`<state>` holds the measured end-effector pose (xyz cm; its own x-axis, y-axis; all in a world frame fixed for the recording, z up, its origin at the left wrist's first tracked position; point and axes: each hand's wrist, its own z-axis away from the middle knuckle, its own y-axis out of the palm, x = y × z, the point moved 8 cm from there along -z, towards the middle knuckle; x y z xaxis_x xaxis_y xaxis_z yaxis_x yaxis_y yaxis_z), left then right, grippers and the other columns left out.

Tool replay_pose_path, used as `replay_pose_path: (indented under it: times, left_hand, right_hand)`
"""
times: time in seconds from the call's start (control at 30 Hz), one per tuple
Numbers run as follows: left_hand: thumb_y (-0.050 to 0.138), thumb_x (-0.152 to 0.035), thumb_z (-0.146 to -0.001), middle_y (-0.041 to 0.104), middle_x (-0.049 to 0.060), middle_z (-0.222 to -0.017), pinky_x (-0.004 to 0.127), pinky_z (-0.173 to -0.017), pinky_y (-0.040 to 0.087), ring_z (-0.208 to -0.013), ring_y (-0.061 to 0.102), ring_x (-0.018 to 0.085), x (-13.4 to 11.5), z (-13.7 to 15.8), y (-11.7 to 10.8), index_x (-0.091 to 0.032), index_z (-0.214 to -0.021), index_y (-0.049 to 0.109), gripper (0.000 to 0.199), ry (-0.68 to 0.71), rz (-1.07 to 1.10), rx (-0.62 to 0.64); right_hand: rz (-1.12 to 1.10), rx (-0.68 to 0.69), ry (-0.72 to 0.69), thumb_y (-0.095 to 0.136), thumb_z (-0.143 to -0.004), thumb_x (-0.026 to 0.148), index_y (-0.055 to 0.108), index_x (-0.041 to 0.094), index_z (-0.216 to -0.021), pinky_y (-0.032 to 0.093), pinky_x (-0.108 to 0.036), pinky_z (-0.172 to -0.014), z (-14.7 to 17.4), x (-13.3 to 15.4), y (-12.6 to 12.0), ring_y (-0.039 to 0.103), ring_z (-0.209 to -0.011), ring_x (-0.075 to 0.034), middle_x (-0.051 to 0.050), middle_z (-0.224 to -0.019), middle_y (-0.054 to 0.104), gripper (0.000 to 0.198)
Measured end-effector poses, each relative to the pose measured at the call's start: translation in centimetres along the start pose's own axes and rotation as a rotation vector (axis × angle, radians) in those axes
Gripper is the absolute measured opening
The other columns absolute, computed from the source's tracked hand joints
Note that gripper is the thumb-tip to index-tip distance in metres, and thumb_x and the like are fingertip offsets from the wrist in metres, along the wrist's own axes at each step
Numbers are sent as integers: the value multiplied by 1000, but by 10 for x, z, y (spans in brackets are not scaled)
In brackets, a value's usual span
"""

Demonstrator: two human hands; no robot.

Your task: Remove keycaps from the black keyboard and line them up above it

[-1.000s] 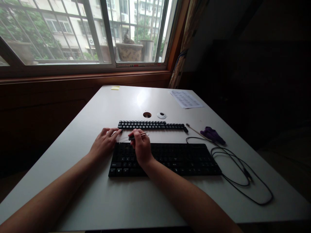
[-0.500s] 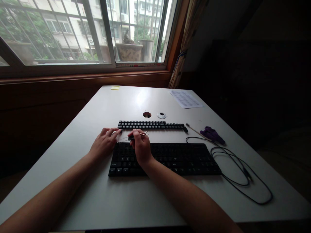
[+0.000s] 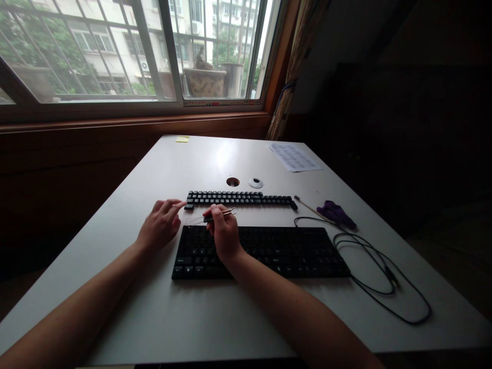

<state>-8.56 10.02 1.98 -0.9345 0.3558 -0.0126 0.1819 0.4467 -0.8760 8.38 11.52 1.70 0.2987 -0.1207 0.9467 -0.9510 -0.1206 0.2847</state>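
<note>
one empty left hand (image 3: 159,225), right hand (image 3: 226,233) around a wire tool (image 3: 208,218), white desk (image 3: 172,318), barred window (image 3: 154,48) beyond

Daylight from the window (image 3: 134,51) casts a white glare on the worktop (image 3: 154,307); the right side sinks to near-black, the keyboard (image 3: 265,251) is dim, and edges look stretched.

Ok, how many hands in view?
2: left hand at the left end of the loose keycaps, fingertip contact unclear; right hand over the keyboard, holding a wire-ended tool.
</note>
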Motion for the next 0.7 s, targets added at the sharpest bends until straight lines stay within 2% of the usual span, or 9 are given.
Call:
replay_pose_path:
  times: [0.27, 0.43, 0.5, 0.57, 0.63, 0.7]
  left_hand:
    - [48, -11, -88, 56, 10, -125, 46, -94, 49, -109, 49, 30, -3, -1, 4, -21, -132, 54, 45, 16, 39, 19]
    - [47, -11, -89, 58, 10, -116, 45, -94, 47, -105, 52, 27, 4, -1, -1, -20, -123, 60, 37, -34, 107, -26]
    - [47, -13, -91, 58, 9, -110, 42, -90, 49, -100, 54, 24, 9, 0, -3, -20, -115, 63, 30, -65, 201, -45]
    - [48, -15, -92, 57, 7, -104, 34, -80, 51, -88, 57, 19, 12, 2, -4, -19, -108, 64, 23, -72, 349, -33]
    - [49, -17, -92, 57, 6, -99, 27, -68, 50, -77, 56, 14, 10, 3, -4, -18, -103, 64, 18, -47, 511, 17]
    - [51, -18, -92, 57, 5, -95, 24, -64, 47, -73, 55, 12, 5, 3, -4, -17, -100, 63, 14, -15, 624, 80]
  right_hand:
    - [23, -8, -6, 49, -92, 45, 63, 19, -73, 33, -20, -43, 0, 0, 0, 47, -47, -9, 3, -57, 53, 35]
    - [17, -5, -4, 49, -93, 45, 63, 19, -73, 33, -20, -42, 0, -1, 0, 47, -47, -9, 4, -57, 52, 36]
    - [43, -9, -17, 48, -94, 45, 62, 19, -73, 34, -20, -44, 1, 0, -1, 48, -48, -9, 4, -57, 52, 36]
    - [96, -16, -36, 46, -95, 46, 62, 20, -73, 35, -21, -46, 2, 2, -1, 47, -48, -10, 4, -55, 51, 37]
    - [162, -17, -63, 44, -95, 47, 61, 20, -71, 36, -22, -48, 5, 5, -1, 47, -47, -11, 5, -51, 48, 40]
    - [233, -7, -104, 42, -96, 48, 59, 21, -66, 37, -24, -51, 9, 11, 1, 47, -48, -11, 4, -50, 46, 44]
